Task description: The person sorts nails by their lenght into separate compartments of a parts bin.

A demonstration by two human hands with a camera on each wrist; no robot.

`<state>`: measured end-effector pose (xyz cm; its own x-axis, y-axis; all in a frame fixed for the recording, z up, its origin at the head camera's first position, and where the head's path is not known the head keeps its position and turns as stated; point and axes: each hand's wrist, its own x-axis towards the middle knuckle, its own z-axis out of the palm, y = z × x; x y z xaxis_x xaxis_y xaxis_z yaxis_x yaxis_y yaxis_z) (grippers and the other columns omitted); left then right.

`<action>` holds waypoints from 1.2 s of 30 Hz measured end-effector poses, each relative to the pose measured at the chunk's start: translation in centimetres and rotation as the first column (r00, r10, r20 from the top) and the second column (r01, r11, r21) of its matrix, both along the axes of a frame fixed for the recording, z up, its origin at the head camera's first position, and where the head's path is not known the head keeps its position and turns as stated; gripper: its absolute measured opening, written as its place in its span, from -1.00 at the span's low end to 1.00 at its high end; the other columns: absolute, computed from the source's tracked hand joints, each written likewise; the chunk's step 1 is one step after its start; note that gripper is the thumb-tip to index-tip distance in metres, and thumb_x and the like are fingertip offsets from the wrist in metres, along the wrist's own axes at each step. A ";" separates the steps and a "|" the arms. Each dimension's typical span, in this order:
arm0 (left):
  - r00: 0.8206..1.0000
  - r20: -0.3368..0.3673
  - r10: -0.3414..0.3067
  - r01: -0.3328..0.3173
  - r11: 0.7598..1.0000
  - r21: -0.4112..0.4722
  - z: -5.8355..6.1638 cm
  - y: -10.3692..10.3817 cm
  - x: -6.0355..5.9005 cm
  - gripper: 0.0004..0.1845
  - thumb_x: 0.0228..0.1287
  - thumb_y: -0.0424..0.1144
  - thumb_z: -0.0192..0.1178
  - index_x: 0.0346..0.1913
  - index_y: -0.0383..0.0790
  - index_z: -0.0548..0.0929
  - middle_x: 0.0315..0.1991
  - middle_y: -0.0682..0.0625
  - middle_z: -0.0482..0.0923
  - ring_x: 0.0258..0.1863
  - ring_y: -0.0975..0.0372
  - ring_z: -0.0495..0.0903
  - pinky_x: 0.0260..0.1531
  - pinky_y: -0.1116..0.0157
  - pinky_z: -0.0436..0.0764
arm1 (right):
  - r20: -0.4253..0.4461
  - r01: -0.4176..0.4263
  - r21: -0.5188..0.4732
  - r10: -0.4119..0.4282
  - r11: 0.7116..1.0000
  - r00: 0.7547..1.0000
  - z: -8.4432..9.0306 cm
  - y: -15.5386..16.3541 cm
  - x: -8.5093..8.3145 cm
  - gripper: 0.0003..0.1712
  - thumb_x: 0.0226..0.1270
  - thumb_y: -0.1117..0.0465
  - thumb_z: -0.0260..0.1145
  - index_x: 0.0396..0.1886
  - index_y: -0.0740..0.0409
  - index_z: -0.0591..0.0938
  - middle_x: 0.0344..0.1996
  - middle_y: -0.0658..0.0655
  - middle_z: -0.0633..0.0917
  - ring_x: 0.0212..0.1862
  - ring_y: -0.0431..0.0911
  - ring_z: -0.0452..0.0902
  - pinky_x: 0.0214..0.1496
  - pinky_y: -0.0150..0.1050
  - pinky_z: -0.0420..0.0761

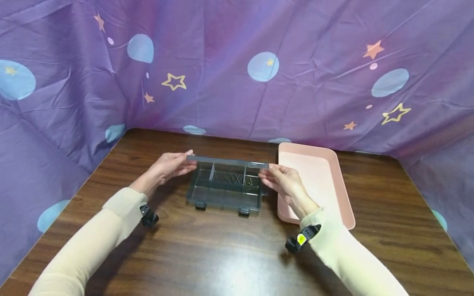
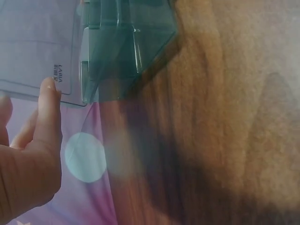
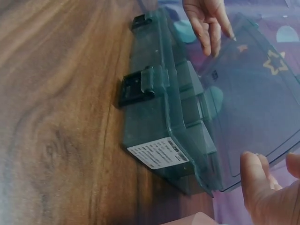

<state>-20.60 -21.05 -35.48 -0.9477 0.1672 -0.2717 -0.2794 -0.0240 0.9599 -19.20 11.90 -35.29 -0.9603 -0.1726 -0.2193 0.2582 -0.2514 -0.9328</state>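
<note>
A translucent dark green-grey compartment box (image 1: 222, 199) stands on the table with its hinged lid (image 1: 227, 161) raised. My left hand (image 1: 171, 165) pinches the lid's left corner between thumb and fingers. At the opposite corner, my right hand (image 1: 286, 183) holds the lid the same way. Thin metal pieces like nails (image 1: 234, 178) lie in a rear middle compartment, with a few more to its right. Two dark latches (image 1: 200, 205) hang at the front of the box. In the right wrist view a white printed label (image 3: 159, 153) shows on the box's side.
Right of the box, a pink tray (image 1: 342, 185) lies on the brown wooden table (image 1: 207, 255), partly behind my right hand and wrist. A purple cloth (image 1: 222, 102) with stars and blue circles hangs behind the table and along its sides.
</note>
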 end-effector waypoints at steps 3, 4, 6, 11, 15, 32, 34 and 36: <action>1.000 0.021 -0.007 0.006 1.000 0.015 -0.1 -0.1 0.4 -0.44 0.45 -0.18 -0.04 0.29 -0.58 0.21 -0.30 -0.04 0.69 -0.37 0.38 0.65 -0.25 0.52 0.62 | 0.016 -0.012 -0.018 0.012 1.000 1.000 0.0 0.1 0.3 -0.78 0.45 0.31 0.05 -0.40 0.15 0.57 -0.47 0.08 0.72 -0.31 -0.15 0.67 -0.12 -0.36 0.65; 1.000 0.030 -0.005 0.004 1.000 0.022 -0.1 -0.2 0.5 -0.45 0.45 -0.20 -0.03 0.28 -0.60 0.22 -0.37 0.02 0.67 -0.37 0.38 0.65 -0.27 0.54 0.61 | 0.022 -0.020 -0.019 0.021 1.000 1.000 -0.1 0.2 0.3 -0.78 0.44 0.29 0.08 -0.41 0.15 0.59 -0.49 0.08 0.72 -0.32 -0.16 0.67 -0.13 -0.37 0.65; 0.999 0.040 -0.012 0.011 1.000 0.023 -0.2 -0.3 0.8 -0.44 0.44 -0.21 -0.02 0.27 -0.62 0.21 -0.46 0.09 0.65 -0.39 0.39 0.65 -0.30 0.57 0.60 | 0.034 -0.038 -0.016 0.039 0.999 0.999 -0.1 0.3 0.5 -0.80 0.43 0.27 0.10 -0.40 0.16 0.59 -0.51 0.07 0.72 -0.35 -0.15 0.68 -0.15 -0.37 0.65; 0.998 0.030 -0.062 0.064 0.997 -0.048 -0.7 -0.7 1.6 -0.38 0.45 -0.17 -0.02 0.30 -0.64 0.16 -0.37 0.12 0.60 -0.35 0.43 0.61 -0.25 0.55 0.60 | 0.028 -0.100 0.032 0.099 0.994 0.995 -0.3 0.4 0.9 -0.76 0.42 0.32 0.09 -0.08 0.46 0.47 -0.50 0.02 0.69 -0.36 -0.18 0.65 -0.16 -0.37 0.66; 0.990 0.003 -0.138 0.137 0.981 -0.135 -1.1 -1.1 2.2 -0.41 0.45 -0.20 -0.03 0.32 -0.60 0.17 0.05 -0.21 0.52 -0.17 0.43 0.53 -0.08 0.45 0.58 | 0.015 -0.157 0.100 0.156 0.983 0.988 -0.5 0.6 1.1 -0.55 0.42 0.36 0.06 0.14 0.65 0.27 -0.46 -0.04 0.63 -0.39 -0.27 0.58 -0.19 -0.40 0.66; 0.973 -0.076 -0.216 0.196 0.957 -0.214 -2.5 -1.5 4.0 -0.40 0.30 -0.35 0.15 0.34 -0.48 0.24 0.34 -0.34 0.22 -0.06 0.41 0.52 0.04 0.38 0.53 | -0.069 -0.248 0.481 0.318 0.841 0.946 -1.0 0.9 1.7 -0.49 0.36 0.46 0.07 0.21 0.70 0.23 -0.13 0.45 0.56 -0.38 -0.26 0.54 -0.34 -0.47 0.64; 0.974 -0.081 -0.212 0.188 0.952 -0.242 -2.7 -1.4 4.1 -0.40 0.29 -0.33 0.18 0.34 -0.45 0.27 0.33 -0.31 0.25 -0.11 0.45 0.52 0.00 0.42 0.55 | -0.061 -0.251 0.502 0.324 0.828 0.944 -1.0 0.9 1.7 -0.50 0.36 0.46 0.07 0.21 0.69 0.24 -0.08 0.51 0.54 -0.38 -0.26 0.54 -0.34 -0.46 0.64; 0.973 -0.092 -0.213 0.182 0.947 -0.266 -2.8 -1.4 4.1 -0.39 0.28 -0.31 0.19 0.34 -0.43 0.28 0.31 -0.30 0.28 -0.15 0.48 0.52 -0.05 0.46 0.55 | -0.056 -0.256 0.522 0.333 0.813 0.941 -1.0 0.9 1.6 -0.51 0.36 0.46 0.07 0.21 0.68 0.25 -0.05 0.53 0.53 -0.37 -0.25 0.54 -0.34 -0.46 0.64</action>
